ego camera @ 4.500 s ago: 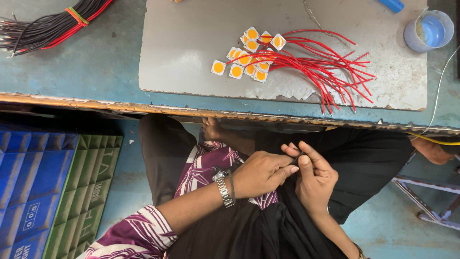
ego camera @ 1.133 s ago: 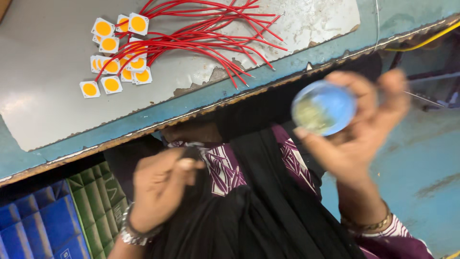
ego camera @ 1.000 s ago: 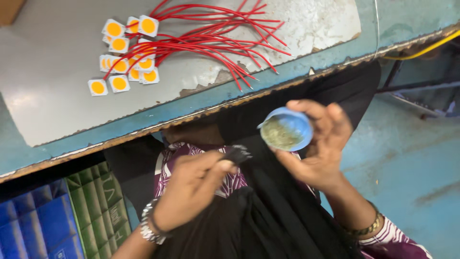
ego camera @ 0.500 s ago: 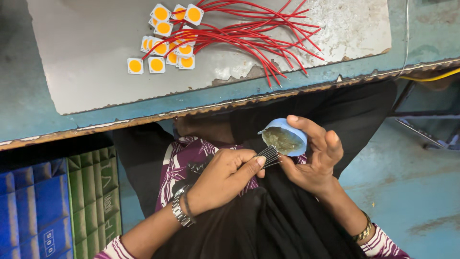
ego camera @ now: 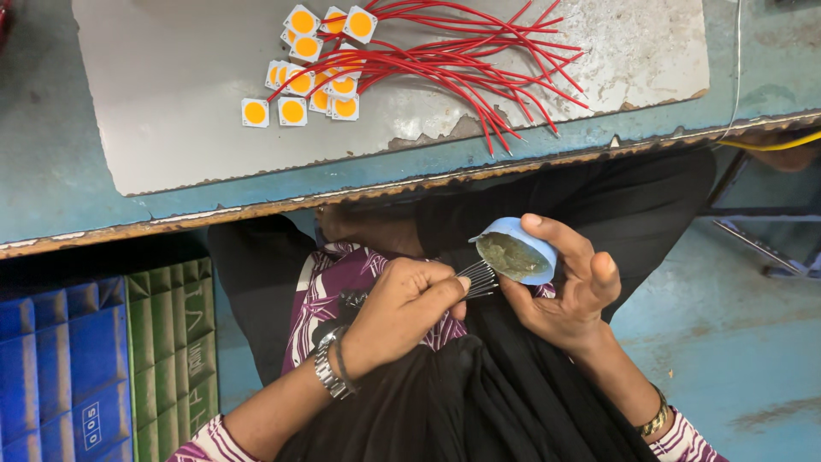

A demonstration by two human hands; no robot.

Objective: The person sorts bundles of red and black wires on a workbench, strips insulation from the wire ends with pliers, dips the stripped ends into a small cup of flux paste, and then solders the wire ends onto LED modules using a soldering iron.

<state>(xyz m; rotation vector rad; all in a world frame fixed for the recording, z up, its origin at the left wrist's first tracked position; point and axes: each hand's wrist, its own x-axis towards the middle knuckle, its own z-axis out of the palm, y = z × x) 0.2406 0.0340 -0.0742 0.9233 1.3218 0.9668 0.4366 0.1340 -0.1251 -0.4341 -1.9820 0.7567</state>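
1. Showing, head view: right hand (ego camera: 569,287) closed around a small pale-blue round container (ego camera: 516,254), tilted toward the lap, with greenish-grey paste inside.
2. Left hand (ego camera: 402,308) pinching a bundle of thin bare wire ends (ego camera: 479,278); the tips meet the container's rim. A metal wristwatch (ego camera: 329,372) sits on that wrist.
3. Both hands lie over the lap, below the table edge (ego camera: 256,210).
4. On a grey mat (ego camera: 171,103) above: square white chips with orange centres (ego camera: 293,111), joined to red wires (ego camera: 462,68).
5. Blue and green crates (ego camera: 103,359) at lower left.

Small blue tub (ego camera: 518,254) of greenish paste, tilted, touching a fanned bundle of wire ends (ego camera: 479,277).
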